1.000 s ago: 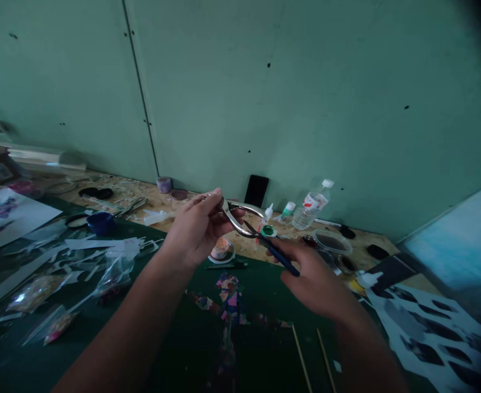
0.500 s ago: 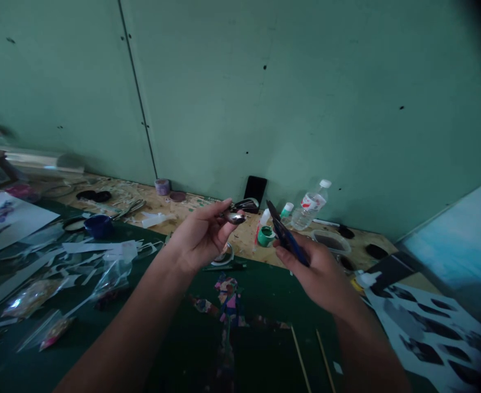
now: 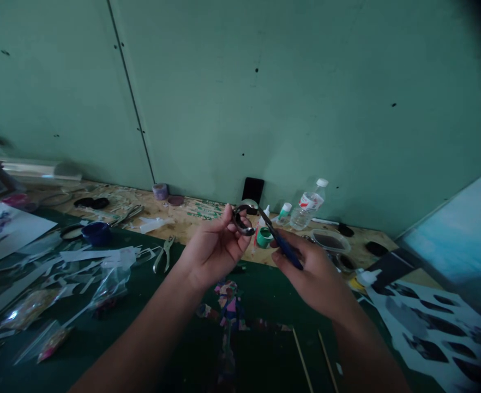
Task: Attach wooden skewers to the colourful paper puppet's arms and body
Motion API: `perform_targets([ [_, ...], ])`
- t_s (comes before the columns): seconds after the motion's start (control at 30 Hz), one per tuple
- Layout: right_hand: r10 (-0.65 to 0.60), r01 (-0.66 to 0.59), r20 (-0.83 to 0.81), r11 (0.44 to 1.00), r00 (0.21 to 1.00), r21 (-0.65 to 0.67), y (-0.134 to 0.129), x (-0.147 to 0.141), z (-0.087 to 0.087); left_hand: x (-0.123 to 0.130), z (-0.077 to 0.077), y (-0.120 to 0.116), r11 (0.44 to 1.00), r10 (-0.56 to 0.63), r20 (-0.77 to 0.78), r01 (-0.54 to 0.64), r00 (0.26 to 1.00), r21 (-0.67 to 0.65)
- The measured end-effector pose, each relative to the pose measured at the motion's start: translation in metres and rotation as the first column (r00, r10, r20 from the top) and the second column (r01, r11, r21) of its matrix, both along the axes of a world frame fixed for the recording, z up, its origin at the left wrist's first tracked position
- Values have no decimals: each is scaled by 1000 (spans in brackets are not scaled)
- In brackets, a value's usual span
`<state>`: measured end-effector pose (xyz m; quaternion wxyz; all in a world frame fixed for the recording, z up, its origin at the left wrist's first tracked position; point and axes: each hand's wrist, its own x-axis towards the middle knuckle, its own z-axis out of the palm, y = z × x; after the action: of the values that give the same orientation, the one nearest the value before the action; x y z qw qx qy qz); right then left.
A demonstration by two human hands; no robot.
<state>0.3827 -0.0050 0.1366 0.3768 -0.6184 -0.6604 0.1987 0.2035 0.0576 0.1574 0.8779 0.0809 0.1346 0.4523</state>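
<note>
While the left hand [image 3: 211, 251] pinches a curved metal piece [image 3: 247, 205] between thumb and fingertips, the right hand [image 3: 316, 270] closes its fingers around a blue-handled tool [image 3: 287, 250]; the exact type of either item is unclear.

The metal piece lies at the fingertips of the left hand, the nearer of the two, raised above the work surface; its two curved arms extend toward the person's right, so that the open side of the bend faces the right hand.

The long axis of the tool slopes from the right palm up and to the left; its dark tip points away from the person, ending just beside the upper arm of the metal piece; contact between them cannot be confirmed.

Behind the gap between the hands stands a green paint pot [image 3: 264, 238]; nearer the person, a mosaic figure [image 3: 229, 305] lies on the green mat [image 3: 273, 295].
</note>
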Motion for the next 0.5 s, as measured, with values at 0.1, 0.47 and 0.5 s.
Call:
perform_targets([
  [0.1, 0, -1, 24, 1000, 1000, 17, -1, 0, 0, 0, 0, -1, 1000, -8, 49, 9, 999, -15],
  [0.47, 9, -28, 144, 991, 990, 130, -4, -1, 2, 3, 4, -4, 999, 17, 63, -15, 998, -40],
  [0.5, 9, -31, 157, 990, 988, 134, -4, -1, 2, 3, 3, -3, 999, 16, 53, -14, 998, -32],
])
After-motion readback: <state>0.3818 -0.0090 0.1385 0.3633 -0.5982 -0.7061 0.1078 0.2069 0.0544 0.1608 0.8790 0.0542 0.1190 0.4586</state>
